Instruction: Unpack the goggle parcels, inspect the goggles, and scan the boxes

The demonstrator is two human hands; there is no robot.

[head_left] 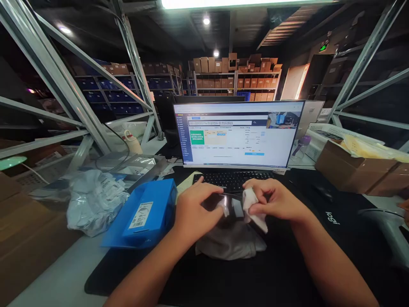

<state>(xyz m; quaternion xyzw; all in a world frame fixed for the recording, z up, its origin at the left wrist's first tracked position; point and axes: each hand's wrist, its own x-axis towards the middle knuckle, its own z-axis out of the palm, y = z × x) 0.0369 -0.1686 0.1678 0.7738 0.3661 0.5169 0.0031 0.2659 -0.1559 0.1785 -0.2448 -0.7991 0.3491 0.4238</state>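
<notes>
My left hand (198, 204) is closed around the left side of a dark, glossy flat object (230, 216); its kind is not clear. A pale rectangular patch shows on its surface. A crumpled white cloth or tissue (249, 199) is pinched between the fingers of my right hand (275, 199), against the right side of the dark object. Just below both hands, a grey soft cloth (226, 244) lies bunched on the black desk mat (204, 281). Left of my left hand stands a blue box (153, 213) with a white label, its flap spread open.
A black keyboard (236, 180) lies beyond my hands, before a lit monitor (236, 136). Plastic-wrapped packages (94, 198) sit at left. At right are a mouse (322, 192), a cardboard box (345, 168) and a grey scanner-like device (385, 232). Metal frame posts rise on both sides.
</notes>
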